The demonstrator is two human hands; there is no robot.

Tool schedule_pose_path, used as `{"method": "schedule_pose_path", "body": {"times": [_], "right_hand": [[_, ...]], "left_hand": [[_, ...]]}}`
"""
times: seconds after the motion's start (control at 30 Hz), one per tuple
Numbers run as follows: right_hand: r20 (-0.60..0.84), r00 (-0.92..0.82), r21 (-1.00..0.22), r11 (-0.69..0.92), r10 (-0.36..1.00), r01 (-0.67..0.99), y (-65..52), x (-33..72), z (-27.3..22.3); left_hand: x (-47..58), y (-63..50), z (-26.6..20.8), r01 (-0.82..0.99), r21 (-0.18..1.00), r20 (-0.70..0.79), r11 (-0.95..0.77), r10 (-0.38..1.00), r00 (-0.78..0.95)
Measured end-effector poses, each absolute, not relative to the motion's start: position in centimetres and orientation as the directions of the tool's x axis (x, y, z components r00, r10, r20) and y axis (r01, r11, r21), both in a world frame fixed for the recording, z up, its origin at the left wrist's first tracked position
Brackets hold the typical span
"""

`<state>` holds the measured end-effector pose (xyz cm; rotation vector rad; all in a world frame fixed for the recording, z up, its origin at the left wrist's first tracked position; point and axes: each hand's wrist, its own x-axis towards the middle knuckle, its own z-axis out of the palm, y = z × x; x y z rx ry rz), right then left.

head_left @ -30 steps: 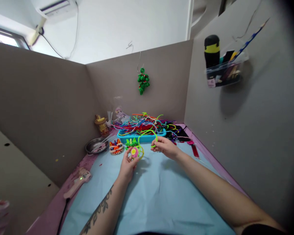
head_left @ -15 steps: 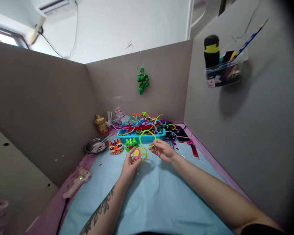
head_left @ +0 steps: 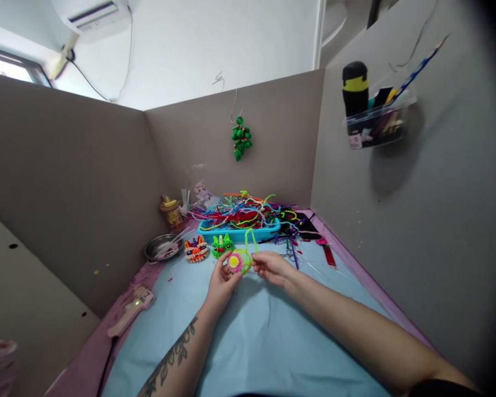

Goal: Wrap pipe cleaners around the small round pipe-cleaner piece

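Note:
My left hand [head_left: 224, 280] pinches a pink pipe-cleaner flower [head_left: 235, 263] with a yellow centre, its face turned towards me. From the flower's right side a yellow-green pipe cleaner [head_left: 250, 234] rises in a narrow loop and comes down to my right hand [head_left: 271, 267], whose thumb and fingers are closed on it. A yellowish ring of pipe cleaner shows beside the flower. Just behind my left hand stands a green pipe-cleaner animal head [head_left: 222, 245], with an orange and white one [head_left: 196, 249] to its left.
A blue tray [head_left: 221, 235] heaped with coloured pipe cleaners stands at the back. A metal bowl [head_left: 151, 249] and a pink glue gun [head_left: 131, 314] lie left. A clear holder [head_left: 380, 128] hangs on the right partition, a green ornament [head_left: 241, 139] on the rear one.
My right hand has moved slightly down, and the wide yellow-green loop has become smaller and narrower. The flower in my left hand has turned a little more towards me.

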<state>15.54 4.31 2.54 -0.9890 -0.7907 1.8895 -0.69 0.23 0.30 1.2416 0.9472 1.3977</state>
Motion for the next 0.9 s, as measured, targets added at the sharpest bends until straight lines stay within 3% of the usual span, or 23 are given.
{"method": "schedule_pose_path", "body": {"times": [0.17, 0.37, 0.47, 0.7, 0.9], "right_hand": [[-0.446, -0.344, -0.752, -0.554, 0.826, -0.357, 4.8, 15.7, 2.6], [-0.471, -0.382, -0.771, -0.581, 0.795, -0.260, 4.5, 15.7, 2.4], [-0.456, -0.367, -0.790, -0.558, 0.811, -0.252, 4.0, 15.1, 1.9], [-0.368, -0.453, -0.720, -0.557, 0.812, -0.414, 2.7, 13.9, 1.7], [-0.251, -0.468, -0.778, -0.465, 0.847, -0.423, 2.2, 13.9, 1.1]], "left_hand": [[-0.6, 0.3, 0.2, -0.174, 0.967, 0.192, -0.184, 0.981, 0.029], [-0.5, 0.3, 0.2, -0.170, 0.969, 0.191, -0.182, 0.981, 0.041], [-0.4, 0.3, 0.1, -0.146, 0.970, 0.203, -0.194, 0.978, 0.052], [-0.4, 0.5, -0.2, -0.184, 0.971, 0.167, -0.150, 0.983, 0.082], [-0.5, 0.5, 0.0, -0.242, 0.963, 0.128, -0.119, 0.992, 0.021]]}}
